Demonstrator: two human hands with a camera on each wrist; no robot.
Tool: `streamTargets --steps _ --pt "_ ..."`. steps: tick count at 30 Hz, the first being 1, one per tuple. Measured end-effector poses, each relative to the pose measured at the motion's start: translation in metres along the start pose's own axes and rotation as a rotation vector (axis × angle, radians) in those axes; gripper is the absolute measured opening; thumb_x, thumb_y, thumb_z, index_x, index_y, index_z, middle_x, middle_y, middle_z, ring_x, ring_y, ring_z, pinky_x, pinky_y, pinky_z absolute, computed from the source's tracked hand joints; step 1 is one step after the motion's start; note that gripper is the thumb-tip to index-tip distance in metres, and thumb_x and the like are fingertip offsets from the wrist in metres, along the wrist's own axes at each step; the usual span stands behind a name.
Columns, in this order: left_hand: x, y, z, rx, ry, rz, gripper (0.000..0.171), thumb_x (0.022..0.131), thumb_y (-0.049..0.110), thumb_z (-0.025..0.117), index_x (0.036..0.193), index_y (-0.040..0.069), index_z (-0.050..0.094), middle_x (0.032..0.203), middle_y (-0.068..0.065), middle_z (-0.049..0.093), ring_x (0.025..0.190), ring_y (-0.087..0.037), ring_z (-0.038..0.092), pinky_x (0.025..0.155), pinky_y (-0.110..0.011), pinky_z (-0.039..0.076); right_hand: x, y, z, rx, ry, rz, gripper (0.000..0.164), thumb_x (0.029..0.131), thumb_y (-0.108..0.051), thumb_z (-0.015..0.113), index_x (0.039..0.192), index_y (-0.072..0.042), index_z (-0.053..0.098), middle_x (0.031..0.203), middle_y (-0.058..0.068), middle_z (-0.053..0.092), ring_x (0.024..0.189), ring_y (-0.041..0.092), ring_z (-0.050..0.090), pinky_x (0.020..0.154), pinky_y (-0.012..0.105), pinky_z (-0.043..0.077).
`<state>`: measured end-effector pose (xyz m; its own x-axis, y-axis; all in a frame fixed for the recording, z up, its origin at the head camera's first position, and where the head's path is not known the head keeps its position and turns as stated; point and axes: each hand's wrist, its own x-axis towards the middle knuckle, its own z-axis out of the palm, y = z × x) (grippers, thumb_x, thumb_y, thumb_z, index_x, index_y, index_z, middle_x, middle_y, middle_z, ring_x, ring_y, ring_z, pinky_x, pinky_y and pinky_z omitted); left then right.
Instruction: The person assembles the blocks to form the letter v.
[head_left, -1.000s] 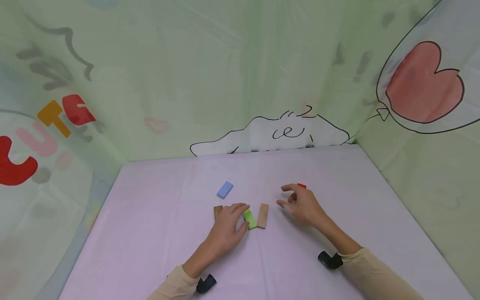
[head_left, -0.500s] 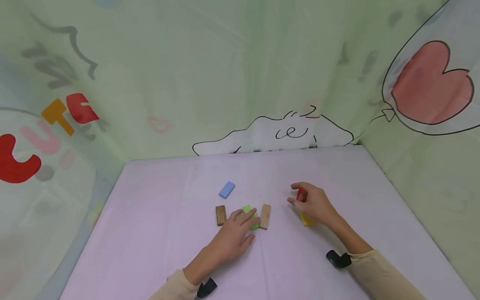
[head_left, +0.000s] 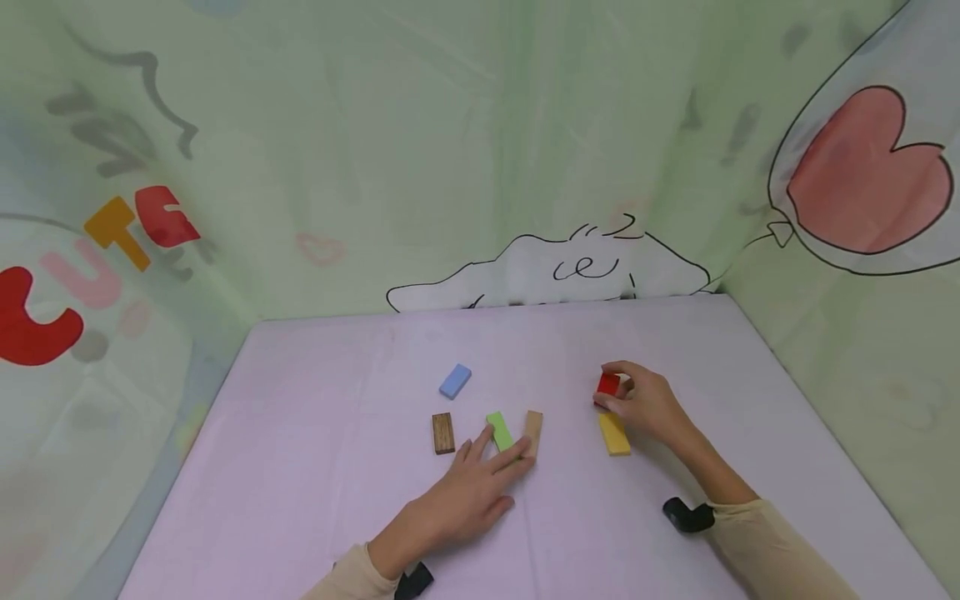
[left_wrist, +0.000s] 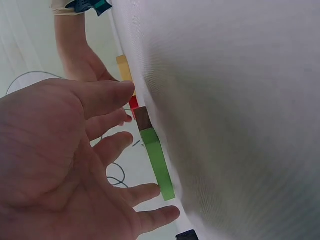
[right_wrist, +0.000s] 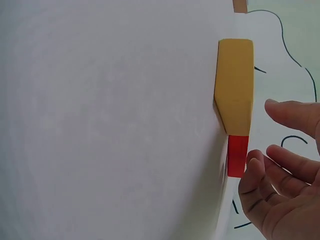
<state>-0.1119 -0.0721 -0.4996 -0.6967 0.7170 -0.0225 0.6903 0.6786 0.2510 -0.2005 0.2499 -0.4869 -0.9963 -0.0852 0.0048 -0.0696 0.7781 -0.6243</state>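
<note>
In the head view my left hand [head_left: 468,498] spreads its fingers over the near ends of a green block [head_left: 500,431] and a light wooden block [head_left: 532,429]. Whether the fingertips touch them cannot be told. My right hand [head_left: 651,404] is at a red block [head_left: 608,383], thumb and bent index finger around it. In the right wrist view the thumb [right_wrist: 287,112] stands apart from the red block [right_wrist: 237,156], and the other fingers are close to it. A yellow block [head_left: 615,435] lies just nearer than the red one, beside the right hand.
A dark brown wooden block [head_left: 443,433] lies left of the green block. Farther back lies a blue block [head_left: 455,382]. The table [head_left: 337,500] has a pale lilac cover, with printed cloth walls [head_left: 337,125] around its back and sides.
My right hand has moved right, bringing thumb and index finger around the red block and uncovering the yellow one. My left hand slid right and nearer, exposing the dark brown block.
</note>
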Motion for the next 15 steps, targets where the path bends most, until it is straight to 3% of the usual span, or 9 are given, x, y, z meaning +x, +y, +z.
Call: streamTargets --steps 15 --pt "-0.004 -0.001 0.002 0.031 -0.046 0.019 0.063 0.105 0.035 0.065 0.163 0.025 0.042 0.178 0.004 0.025 0.163 -0.05 0.021 0.118 -0.069 0.041 0.003 0.019 -0.006 -0.005 -0.039 0.037 0.06 0.091 -0.022 0.08 0.144 -0.002 0.06 0.093 0.012 0.068 0.089 0.024 0.06 0.064 0.026 0.049"
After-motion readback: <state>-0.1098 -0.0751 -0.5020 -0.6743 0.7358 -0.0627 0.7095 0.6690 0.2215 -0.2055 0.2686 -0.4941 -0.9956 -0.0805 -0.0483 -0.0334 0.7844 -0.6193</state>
